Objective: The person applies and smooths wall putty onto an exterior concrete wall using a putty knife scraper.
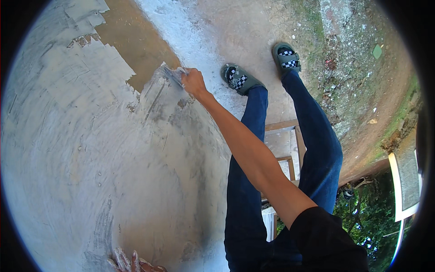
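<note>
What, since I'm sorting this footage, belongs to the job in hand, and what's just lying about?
Belongs to the job:
right hand, gripping a paste-smeared flat tool;
left hand, paste-coated, partly cut off;
pale smeared surface with a bare brown patch.

Apparently just lying about:
green diamond-shaped piece;
small tan scrap;
wooden frame, though its use is unclear.

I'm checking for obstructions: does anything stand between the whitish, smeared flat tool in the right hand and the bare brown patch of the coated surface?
Nothing visible does. The tool in the right hand is close beside the brown patch, near its lower end; the left hand is well away, at the picture's lower edge.
</note>
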`<action>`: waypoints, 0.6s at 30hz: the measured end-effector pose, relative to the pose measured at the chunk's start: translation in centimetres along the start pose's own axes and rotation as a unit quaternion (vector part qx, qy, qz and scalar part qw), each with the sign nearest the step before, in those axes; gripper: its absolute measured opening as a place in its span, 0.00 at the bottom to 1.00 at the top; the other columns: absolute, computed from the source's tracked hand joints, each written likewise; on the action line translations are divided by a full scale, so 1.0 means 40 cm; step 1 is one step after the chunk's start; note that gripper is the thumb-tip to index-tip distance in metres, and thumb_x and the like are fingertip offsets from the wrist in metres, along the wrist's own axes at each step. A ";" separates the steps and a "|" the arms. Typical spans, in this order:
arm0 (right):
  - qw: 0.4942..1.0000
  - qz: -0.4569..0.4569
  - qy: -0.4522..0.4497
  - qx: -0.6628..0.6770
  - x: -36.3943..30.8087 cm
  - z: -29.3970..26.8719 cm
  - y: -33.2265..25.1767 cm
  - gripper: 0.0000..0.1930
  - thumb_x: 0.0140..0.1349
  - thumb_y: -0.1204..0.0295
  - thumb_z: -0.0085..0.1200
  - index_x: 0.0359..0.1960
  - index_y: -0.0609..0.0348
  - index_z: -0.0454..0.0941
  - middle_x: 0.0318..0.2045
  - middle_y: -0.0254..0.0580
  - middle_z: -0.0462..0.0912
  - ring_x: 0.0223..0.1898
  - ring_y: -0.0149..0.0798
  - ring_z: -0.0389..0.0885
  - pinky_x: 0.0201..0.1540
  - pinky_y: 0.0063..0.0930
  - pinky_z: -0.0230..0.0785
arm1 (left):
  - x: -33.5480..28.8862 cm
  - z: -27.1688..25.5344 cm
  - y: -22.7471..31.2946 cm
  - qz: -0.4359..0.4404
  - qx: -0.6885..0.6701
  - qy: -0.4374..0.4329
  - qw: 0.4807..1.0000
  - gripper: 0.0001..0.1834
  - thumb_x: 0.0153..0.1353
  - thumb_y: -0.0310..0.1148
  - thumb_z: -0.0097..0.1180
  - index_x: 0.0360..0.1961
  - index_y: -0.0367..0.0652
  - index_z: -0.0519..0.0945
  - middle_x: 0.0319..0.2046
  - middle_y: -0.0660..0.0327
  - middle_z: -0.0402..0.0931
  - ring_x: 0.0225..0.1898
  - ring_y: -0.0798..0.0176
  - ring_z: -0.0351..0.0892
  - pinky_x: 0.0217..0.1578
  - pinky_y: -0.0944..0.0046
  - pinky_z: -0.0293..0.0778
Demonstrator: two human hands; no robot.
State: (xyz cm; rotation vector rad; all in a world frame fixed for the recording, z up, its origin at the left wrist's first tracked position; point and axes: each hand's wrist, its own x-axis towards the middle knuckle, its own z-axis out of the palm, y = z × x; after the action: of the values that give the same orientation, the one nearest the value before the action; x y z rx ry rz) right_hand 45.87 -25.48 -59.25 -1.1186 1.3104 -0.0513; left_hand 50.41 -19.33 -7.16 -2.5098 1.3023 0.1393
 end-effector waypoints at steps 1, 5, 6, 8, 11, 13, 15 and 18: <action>1.000 0.002 0.001 -0.001 -0.013 -0.002 0.004 0.13 0.54 0.70 0.45 0.36 0.65 0.78 0.22 0.62 0.77 0.25 0.59 0.76 0.32 0.42 0.67 | -0.002 0.001 -0.001 0.002 0.001 -0.004 1.000 0.15 0.63 0.35 0.45 0.30 0.40 0.82 0.36 0.48 0.80 0.42 0.45 0.79 0.55 0.36 0.60; 0.992 -0.067 -0.070 0.083 -0.196 -0.023 -0.164 0.13 0.54 0.74 0.46 0.37 0.69 0.78 0.25 0.67 0.76 0.32 0.63 0.76 0.37 0.46 0.69 | -0.013 -0.019 -0.019 0.007 0.022 -0.020 1.000 0.15 0.63 0.35 0.43 0.31 0.38 0.82 0.37 0.47 0.80 0.43 0.44 0.78 0.55 0.35 0.58; 0.991 -0.034 -0.100 0.085 -0.240 -0.041 -0.192 0.13 0.54 0.75 0.46 0.37 0.69 0.78 0.25 0.66 0.76 0.31 0.62 0.76 0.37 0.44 0.69 | -0.015 -0.019 -0.020 0.008 0.021 -0.024 0.999 0.16 0.63 0.35 0.43 0.31 0.38 0.82 0.38 0.47 0.79 0.44 0.44 0.78 0.55 0.34 0.57; 0.988 0.004 -0.138 0.073 -0.324 -0.082 -0.270 0.13 0.53 0.76 0.47 0.37 0.70 0.78 0.25 0.65 0.76 0.28 0.60 0.76 0.36 0.42 0.69 | -0.020 -0.021 -0.017 0.009 0.021 -0.029 0.999 0.16 0.63 0.35 0.43 0.32 0.37 0.81 0.38 0.46 0.79 0.45 0.43 0.78 0.56 0.34 0.56; 0.989 -0.057 -0.077 0.114 -0.467 -0.083 -0.332 0.12 0.54 0.75 0.49 0.37 0.71 0.78 0.23 0.65 0.75 0.25 0.59 0.76 0.33 0.41 0.69 | -0.024 -0.022 -0.012 0.012 0.022 -0.035 0.999 0.17 0.63 0.35 0.42 0.32 0.37 0.81 0.39 0.46 0.79 0.46 0.42 0.77 0.56 0.33 0.55; 0.984 -0.089 -0.056 0.146 -0.515 -0.092 -0.344 0.13 0.54 0.74 0.48 0.37 0.72 0.78 0.22 0.65 0.75 0.22 0.56 0.76 0.31 0.39 0.69 | -0.026 -0.027 -0.018 0.015 0.029 -0.040 0.999 0.17 0.63 0.35 0.41 0.33 0.36 0.81 0.40 0.45 0.78 0.46 0.41 0.76 0.56 0.32 0.54; 0.981 -0.008 -0.066 0.183 -0.505 -0.123 -0.352 0.15 0.56 0.74 0.46 0.39 0.73 0.77 0.19 0.62 0.75 0.17 0.47 0.75 0.27 0.36 0.67 | -0.028 -0.041 -0.029 0.016 0.041 -0.045 0.998 0.17 0.63 0.35 0.40 0.33 0.35 0.81 0.40 0.45 0.78 0.47 0.41 0.76 0.57 0.31 0.53; 0.971 0.131 -0.032 0.196 -0.337 -0.133 -0.264 0.16 0.57 0.73 0.42 0.40 0.77 0.74 0.13 0.55 0.72 0.14 0.35 0.69 0.22 0.33 0.62 | -0.027 -0.049 -0.038 0.020 0.051 -0.050 0.997 0.18 0.63 0.35 0.40 0.34 0.34 0.80 0.41 0.44 0.78 0.48 0.40 0.75 0.57 0.30 0.51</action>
State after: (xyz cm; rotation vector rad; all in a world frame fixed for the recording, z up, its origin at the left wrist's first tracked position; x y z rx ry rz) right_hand 42.96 -26.10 -41.56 -0.6035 1.3107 -0.0744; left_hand 50.90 -18.30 -4.70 -2.3613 1.2860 0.1988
